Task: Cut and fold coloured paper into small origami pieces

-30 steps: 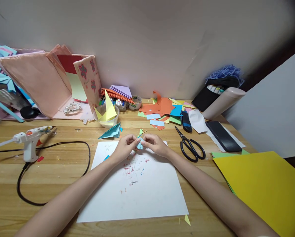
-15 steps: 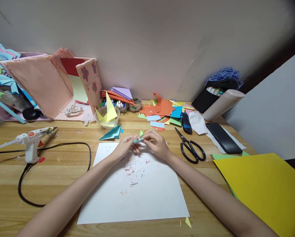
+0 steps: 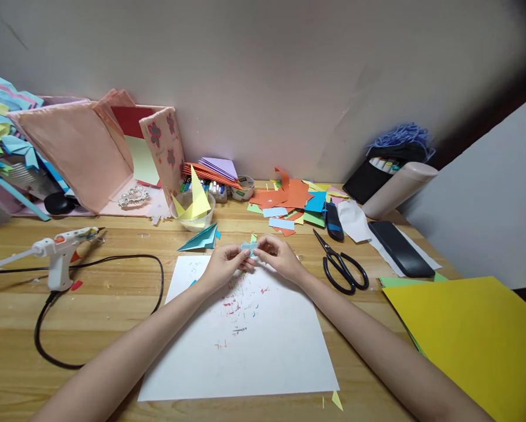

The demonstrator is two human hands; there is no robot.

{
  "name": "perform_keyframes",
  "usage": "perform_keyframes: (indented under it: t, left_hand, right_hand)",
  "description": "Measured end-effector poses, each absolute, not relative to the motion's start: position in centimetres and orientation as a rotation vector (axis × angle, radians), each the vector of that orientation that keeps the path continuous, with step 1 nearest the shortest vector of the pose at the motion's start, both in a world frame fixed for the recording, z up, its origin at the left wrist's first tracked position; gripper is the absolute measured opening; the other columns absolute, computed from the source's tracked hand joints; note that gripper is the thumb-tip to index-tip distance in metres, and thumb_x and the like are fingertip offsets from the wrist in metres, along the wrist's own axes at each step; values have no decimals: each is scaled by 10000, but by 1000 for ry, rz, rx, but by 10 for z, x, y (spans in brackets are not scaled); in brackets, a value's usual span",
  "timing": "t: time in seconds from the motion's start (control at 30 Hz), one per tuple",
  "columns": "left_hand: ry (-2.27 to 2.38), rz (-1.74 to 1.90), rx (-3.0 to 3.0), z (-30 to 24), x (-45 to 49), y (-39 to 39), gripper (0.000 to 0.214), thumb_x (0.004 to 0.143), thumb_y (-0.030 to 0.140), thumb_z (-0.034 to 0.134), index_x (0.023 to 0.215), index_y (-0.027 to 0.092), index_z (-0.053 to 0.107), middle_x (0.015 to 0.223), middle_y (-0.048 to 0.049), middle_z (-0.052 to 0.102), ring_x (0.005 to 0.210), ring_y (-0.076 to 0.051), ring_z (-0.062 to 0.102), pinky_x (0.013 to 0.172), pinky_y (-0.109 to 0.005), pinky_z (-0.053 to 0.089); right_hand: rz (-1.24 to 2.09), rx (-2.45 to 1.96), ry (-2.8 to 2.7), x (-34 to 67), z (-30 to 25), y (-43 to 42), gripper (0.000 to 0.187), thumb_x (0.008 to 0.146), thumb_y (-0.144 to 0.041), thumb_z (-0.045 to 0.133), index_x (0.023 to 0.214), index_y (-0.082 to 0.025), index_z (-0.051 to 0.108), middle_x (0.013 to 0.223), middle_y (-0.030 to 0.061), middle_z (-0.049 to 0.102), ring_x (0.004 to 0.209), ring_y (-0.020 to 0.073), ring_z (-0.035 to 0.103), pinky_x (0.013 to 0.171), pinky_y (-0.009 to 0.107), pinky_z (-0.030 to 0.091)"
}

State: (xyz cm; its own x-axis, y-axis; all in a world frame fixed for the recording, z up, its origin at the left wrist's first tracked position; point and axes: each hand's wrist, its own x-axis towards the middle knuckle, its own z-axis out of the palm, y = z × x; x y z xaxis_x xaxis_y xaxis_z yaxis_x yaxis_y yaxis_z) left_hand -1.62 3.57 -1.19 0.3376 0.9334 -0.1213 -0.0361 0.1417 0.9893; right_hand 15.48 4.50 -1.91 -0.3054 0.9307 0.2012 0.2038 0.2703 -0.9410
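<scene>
A small light-blue piece of paper [image 3: 248, 247] is held between my two hands, above the far edge of a white paper sheet [image 3: 240, 369] with coloured marks. My left hand [image 3: 226, 262] pinches its left side, and my right hand [image 3: 278, 256] pinches the right side with thumb and fingers. Part of the piece is hidden behind the fingertips. Left of my hands lies a folded teal paper shape [image 3: 201, 238]. Behind it, a folded yellow paper shape [image 3: 199, 199] rests in a clear plastic cup [image 3: 195, 224].
Black-handled scissors [image 3: 342, 266] lie right of my hands, near a phone [image 3: 401, 249] and yellow paper [image 3: 469, 334]. A white glue gun [image 3: 60, 258] with its cord stands at left. Coloured paper scraps [image 3: 289, 199] are heaped behind, beside a blue-black cutter [image 3: 333, 221].
The light-blue piece has been turned so that more of its flat face shows. Both hands have shifted slightly, and the whole view has moved a little.
</scene>
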Motion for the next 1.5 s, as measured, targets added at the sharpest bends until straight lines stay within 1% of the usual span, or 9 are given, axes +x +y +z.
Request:
perform_keyframes:
  t: [0.1,0.57,0.63,0.77,0.83,1.0,1.2,1.33,1.5]
  left_hand:
    - [989,887,1246,-12,-17,35,351,711,450,620,700,100,614,667,-89,675,589,-191,656,591,-311,530]
    - [1087,883,1534,-12,-17,31,316,782,403,530,639,124,568,608,-44,632,550,-139,596,553,-253,482]
    - [1075,906,1454,-12,-16,32,307,793,413,514,693,125,553,648,-46,634,554,-135,599,559,-257,486]
    - [1059,1011,1295,-12,-15,33,306,793,407,523,960,151,497,720,-27,632,561,-129,606,555,-268,502]
    - [1062,1070,1250,-12,-16,33,334,794,401,522,1027,170,456,731,-15,623,549,-120,600,535,-257,498]
    - [1073,1102,1249,-15,-17,33,254,821,367,471,972,164,461,691,2,589,474,-93,569,470,-215,459]
    - [1067,1104,1261,-16,-18,34,213,810,323,462,948,161,472,672,10,582,474,-94,562,486,-235,483]
    - [1071,1109,1275,-17,-18,34,186,816,304,443,932,162,473,662,15,576,479,-96,558,497,-244,488]
    - [1066,1098,1290,-20,-19,34,168,818,289,438,919,162,480,664,13,572,492,-96,557,511,-245,493]
  right_hand:
    - [1160,-1036,-1664,156,-21,46,179,770,-347,579,789,-179,522,698,-11,500,622,113,483,566,230,395]
    - [1257,-1004,-1673,156,-17,44,233,791,-385,548,716,-165,527,642,-11,507,582,109,471,552,235,389]
    - [1242,-1026,-1625,155,-20,45,243,794,-398,539,721,-167,518,619,-17,502,550,102,463,536,234,392]
    - [1211,-1084,-1465,155,-27,50,262,762,-428,567,791,-177,496,637,-4,557,516,110,495,495,241,416]
    - [1149,-1121,-1392,155,-30,53,284,737,-440,590,796,-181,488,636,1,566,516,119,512,485,246,431]
    - [972,-1245,-1295,157,-32,58,288,698,-433,623,776,-175,521,725,49,611,647,166,590,607,299,491]
    - [918,-1270,-1453,158,-30,56,254,752,-351,584,919,-160,589,865,81,642,800,182,608,699,300,479]
    - [887,-1264,-1513,158,-31,54,217,758,-375,580,804,-164,581,777,51,633,690,159,588,622,269,461]
    - [818,-1289,-1679,157,-27,51,323,786,-428,534,613,-163,595,598,27,598,556,144,522,522,256,393]
